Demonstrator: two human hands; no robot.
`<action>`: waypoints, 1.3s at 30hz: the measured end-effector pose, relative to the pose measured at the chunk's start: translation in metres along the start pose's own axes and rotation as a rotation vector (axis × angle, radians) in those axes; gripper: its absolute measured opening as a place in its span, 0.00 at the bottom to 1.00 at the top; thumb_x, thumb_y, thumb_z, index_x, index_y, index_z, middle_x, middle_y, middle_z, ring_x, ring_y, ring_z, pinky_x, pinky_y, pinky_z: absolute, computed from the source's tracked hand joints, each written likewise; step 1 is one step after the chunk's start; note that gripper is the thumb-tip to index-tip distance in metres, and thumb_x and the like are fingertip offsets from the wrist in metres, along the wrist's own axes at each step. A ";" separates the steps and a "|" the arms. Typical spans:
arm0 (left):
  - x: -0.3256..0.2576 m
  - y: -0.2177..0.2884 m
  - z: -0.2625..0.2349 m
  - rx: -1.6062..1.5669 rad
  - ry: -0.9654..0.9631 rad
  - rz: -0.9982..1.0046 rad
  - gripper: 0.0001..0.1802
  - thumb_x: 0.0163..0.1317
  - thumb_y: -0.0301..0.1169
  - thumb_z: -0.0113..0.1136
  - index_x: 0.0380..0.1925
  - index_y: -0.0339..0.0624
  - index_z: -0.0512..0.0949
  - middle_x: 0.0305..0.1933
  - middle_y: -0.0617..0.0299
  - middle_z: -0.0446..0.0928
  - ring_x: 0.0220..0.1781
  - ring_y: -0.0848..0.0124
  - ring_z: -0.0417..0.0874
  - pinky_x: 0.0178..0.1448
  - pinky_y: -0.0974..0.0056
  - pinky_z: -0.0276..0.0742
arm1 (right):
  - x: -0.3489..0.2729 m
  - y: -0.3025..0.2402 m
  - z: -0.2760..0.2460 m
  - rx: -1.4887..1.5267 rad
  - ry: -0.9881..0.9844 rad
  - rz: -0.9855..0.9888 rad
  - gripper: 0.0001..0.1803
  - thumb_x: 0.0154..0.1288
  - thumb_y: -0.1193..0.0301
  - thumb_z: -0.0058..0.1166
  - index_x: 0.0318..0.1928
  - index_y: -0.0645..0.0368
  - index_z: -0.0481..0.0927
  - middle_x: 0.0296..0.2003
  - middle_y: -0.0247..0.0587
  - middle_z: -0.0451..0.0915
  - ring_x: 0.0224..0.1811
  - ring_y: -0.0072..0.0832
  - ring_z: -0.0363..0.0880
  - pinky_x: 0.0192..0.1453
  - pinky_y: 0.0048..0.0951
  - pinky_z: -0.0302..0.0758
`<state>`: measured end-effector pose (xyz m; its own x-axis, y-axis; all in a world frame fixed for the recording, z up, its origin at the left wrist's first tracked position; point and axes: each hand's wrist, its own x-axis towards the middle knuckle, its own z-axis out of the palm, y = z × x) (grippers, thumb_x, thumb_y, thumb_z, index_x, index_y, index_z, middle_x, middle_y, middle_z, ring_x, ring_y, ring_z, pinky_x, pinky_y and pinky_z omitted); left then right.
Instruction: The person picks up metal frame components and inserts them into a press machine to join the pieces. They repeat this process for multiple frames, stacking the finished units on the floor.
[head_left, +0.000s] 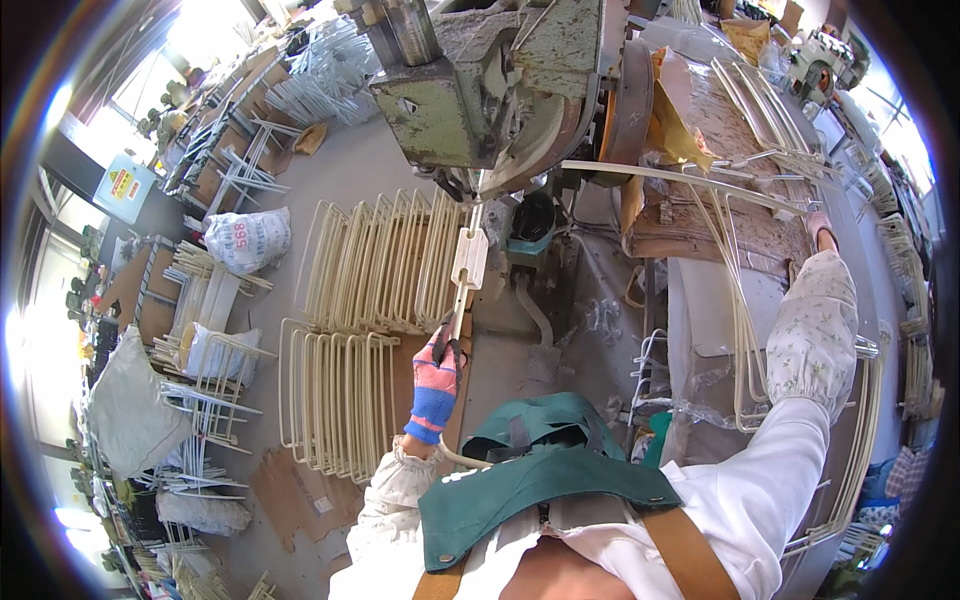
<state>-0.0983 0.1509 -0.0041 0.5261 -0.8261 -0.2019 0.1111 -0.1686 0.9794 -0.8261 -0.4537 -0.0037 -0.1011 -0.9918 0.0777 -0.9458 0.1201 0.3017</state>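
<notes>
Left grip (436, 372) clamps one cream bent rod (463, 290) under press (480, 90).

the left hand (436, 380) wears a knitted pink-and-blue cloth glove and grips a smooth cream-coated metal frame (463, 290) under a worn press (480, 90) of chipped green-painted metal, while by the right hand (820, 228) lies rough brown cardboard (740, 215).
</notes>
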 end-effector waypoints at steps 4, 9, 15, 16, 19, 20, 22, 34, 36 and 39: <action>0.002 0.002 -0.001 0.095 0.032 0.010 0.23 0.63 0.25 0.42 0.58 0.53 0.65 0.17 0.73 0.65 0.13 0.86 0.56 0.16 0.78 0.52 | -0.003 -0.028 0.001 0.092 0.019 -0.006 0.22 0.60 0.57 0.36 0.34 0.61 0.79 0.36 0.56 0.76 0.42 0.46 0.75 0.43 0.42 0.71; 0.008 -0.007 0.009 0.150 0.095 0.061 0.16 0.60 0.20 0.47 0.48 0.39 0.71 0.22 0.70 0.67 0.20 0.82 0.64 0.23 0.75 0.62 | -0.070 0.022 -0.002 0.162 0.167 -0.074 0.17 0.57 0.61 0.41 0.34 0.61 0.77 0.35 0.54 0.75 0.39 0.45 0.74 0.41 0.40 0.71; 0.007 -0.034 -0.009 0.503 0.157 0.239 0.17 0.61 0.21 0.43 0.51 0.40 0.70 0.23 0.69 0.68 0.24 0.82 0.64 0.27 0.75 0.61 | -0.273 -0.083 -0.063 0.184 0.356 -0.603 0.11 0.53 0.66 0.47 0.32 0.61 0.75 0.33 0.52 0.74 0.35 0.43 0.74 0.39 0.38 0.71; 0.008 -0.038 -0.011 0.462 0.154 0.268 0.18 0.62 0.21 0.43 0.53 0.41 0.69 0.23 0.69 0.68 0.24 0.82 0.64 0.27 0.76 0.61 | -0.316 -0.105 -0.070 0.213 0.259 -0.776 0.11 0.52 0.67 0.48 0.32 0.61 0.74 0.32 0.51 0.74 0.34 0.43 0.73 0.39 0.38 0.71; 0.018 -0.040 -0.012 0.413 0.088 0.325 0.20 0.63 0.21 0.42 0.56 0.42 0.67 0.24 0.67 0.67 0.24 0.81 0.64 0.27 0.76 0.61 | -0.463 -0.147 -0.051 0.645 -0.526 -1.032 0.12 0.46 0.71 0.50 0.33 0.62 0.75 0.27 0.51 0.75 0.32 0.42 0.74 0.38 0.37 0.70; 0.021 -0.035 -0.016 0.451 0.030 0.321 0.20 0.63 0.22 0.42 0.56 0.41 0.66 0.26 0.67 0.67 0.24 0.81 0.65 0.27 0.76 0.62 | -0.501 -0.153 -0.018 0.546 -0.877 -1.032 0.09 0.48 0.72 0.48 0.32 0.62 0.74 0.30 0.50 0.75 0.35 0.44 0.73 0.40 0.37 0.71; 0.020 -0.028 -0.020 0.483 0.009 0.312 0.20 0.63 0.22 0.42 0.57 0.41 0.66 0.26 0.67 0.67 0.24 0.80 0.65 0.27 0.75 0.62 | -0.540 -0.159 0.040 0.358 -1.145 -1.113 0.15 0.44 0.73 0.48 0.36 0.56 0.79 0.31 0.49 0.79 0.34 0.41 0.77 0.39 0.36 0.71; 0.027 -0.022 -0.047 0.850 0.116 0.525 0.18 0.58 0.23 0.51 0.50 0.36 0.71 0.41 0.56 0.74 0.37 0.69 0.73 0.42 0.67 0.70 | -0.668 -0.172 0.063 0.123 -1.356 -1.368 0.15 0.47 0.69 0.53 0.39 0.51 0.80 0.34 0.42 0.80 0.34 0.38 0.78 0.36 0.37 0.73; 0.021 -0.004 -0.026 1.412 0.206 1.024 0.18 0.54 0.23 0.53 0.47 0.36 0.72 0.42 0.51 0.73 0.42 0.61 0.74 0.47 0.61 0.70 | -0.636 -0.191 0.045 0.078 -1.064 -1.172 0.14 0.48 0.69 0.53 0.39 0.51 0.79 0.35 0.41 0.80 0.34 0.38 0.78 0.35 0.37 0.74; -0.013 0.038 0.048 0.988 0.011 0.792 0.16 0.47 0.21 0.53 0.40 0.37 0.75 0.38 0.49 0.73 0.44 0.55 0.73 0.51 0.56 0.67 | -0.564 -0.228 -0.019 0.497 -0.488 -0.721 0.14 0.45 0.67 0.58 0.35 0.56 0.77 0.28 0.44 0.78 0.31 0.42 0.77 0.32 0.36 0.73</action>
<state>-0.1415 0.1289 0.0355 0.1677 -0.8805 0.4433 -0.9088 0.0361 0.4156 -0.5474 0.0791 -0.0979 0.5369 -0.7430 -0.3996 -0.8415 -0.4377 -0.3168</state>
